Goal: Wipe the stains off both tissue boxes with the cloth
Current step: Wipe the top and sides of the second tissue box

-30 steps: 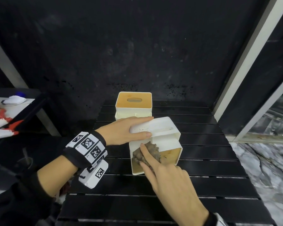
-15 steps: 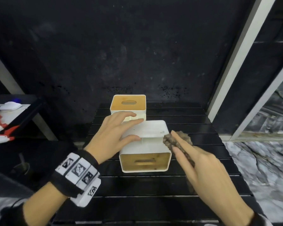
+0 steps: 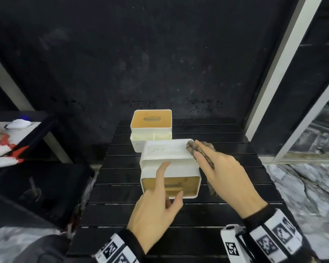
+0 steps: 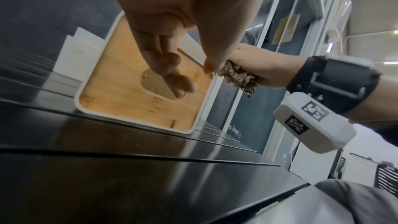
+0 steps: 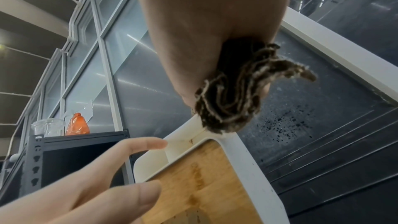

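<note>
On the black slatted table (image 3: 226, 192) the left hand (image 3: 156, 209) has let go of the near tissue box (image 3: 169, 164) it was steadying half a second ago; it now hovers just in front of the wooden lid, fingers loose and apart, forefinger over the white top face, holding nothing; the box lies tipped on its side, lid toward the person, just in front of the far tissue box (image 3: 151, 128), which stands upright and unmoved; to the right, the right hand (image 3: 226, 173) grips the bunched brown cloth (image 3: 195, 151) under straight fingers and has carried it from the box's right side up to the far right corner of the top face; my reading is that this face is being wiped and the far box awaits its turn.
</note>
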Demonstrator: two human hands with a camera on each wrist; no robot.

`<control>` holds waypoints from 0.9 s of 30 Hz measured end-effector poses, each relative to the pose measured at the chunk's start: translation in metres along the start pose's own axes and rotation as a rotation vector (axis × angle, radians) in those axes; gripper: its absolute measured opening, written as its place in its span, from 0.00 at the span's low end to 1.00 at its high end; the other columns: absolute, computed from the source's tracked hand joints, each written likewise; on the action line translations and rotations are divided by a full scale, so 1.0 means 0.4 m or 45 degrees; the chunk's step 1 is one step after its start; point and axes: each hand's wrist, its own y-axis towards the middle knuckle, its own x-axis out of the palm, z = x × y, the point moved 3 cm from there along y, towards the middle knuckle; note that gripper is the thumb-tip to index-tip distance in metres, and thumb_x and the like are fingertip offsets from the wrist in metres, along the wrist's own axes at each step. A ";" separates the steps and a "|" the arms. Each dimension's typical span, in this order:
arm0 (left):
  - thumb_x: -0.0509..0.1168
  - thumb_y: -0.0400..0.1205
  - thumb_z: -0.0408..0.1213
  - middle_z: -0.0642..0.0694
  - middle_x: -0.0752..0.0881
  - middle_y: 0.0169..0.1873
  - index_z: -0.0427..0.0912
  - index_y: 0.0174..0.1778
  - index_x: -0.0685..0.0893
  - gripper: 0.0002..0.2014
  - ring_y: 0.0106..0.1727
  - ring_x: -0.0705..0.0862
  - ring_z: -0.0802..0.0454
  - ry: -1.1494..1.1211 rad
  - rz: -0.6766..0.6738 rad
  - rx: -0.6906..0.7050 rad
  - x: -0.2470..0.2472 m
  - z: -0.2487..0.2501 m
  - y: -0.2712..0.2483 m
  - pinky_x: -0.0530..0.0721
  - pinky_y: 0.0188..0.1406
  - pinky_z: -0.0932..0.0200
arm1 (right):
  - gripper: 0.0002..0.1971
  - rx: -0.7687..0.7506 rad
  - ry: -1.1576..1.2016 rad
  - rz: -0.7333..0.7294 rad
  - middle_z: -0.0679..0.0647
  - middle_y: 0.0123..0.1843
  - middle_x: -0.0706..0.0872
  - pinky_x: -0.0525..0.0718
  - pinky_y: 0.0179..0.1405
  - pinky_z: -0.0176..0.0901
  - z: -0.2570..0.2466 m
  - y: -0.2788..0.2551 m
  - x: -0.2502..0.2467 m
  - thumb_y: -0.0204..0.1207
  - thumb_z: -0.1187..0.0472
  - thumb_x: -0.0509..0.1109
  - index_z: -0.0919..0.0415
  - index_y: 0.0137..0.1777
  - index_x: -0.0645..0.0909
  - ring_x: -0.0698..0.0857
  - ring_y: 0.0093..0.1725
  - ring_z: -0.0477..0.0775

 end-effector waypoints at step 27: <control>0.49 0.86 0.66 0.56 0.88 0.52 0.81 0.83 0.30 0.37 0.50 0.89 0.57 -0.345 0.054 -0.061 -0.099 -0.118 0.106 0.89 0.56 0.59 | 0.22 -0.230 0.247 -0.170 0.27 0.33 0.79 0.81 0.37 0.29 -0.059 -0.048 -0.008 0.85 0.36 0.56 0.26 0.78 0.71 0.82 0.33 0.30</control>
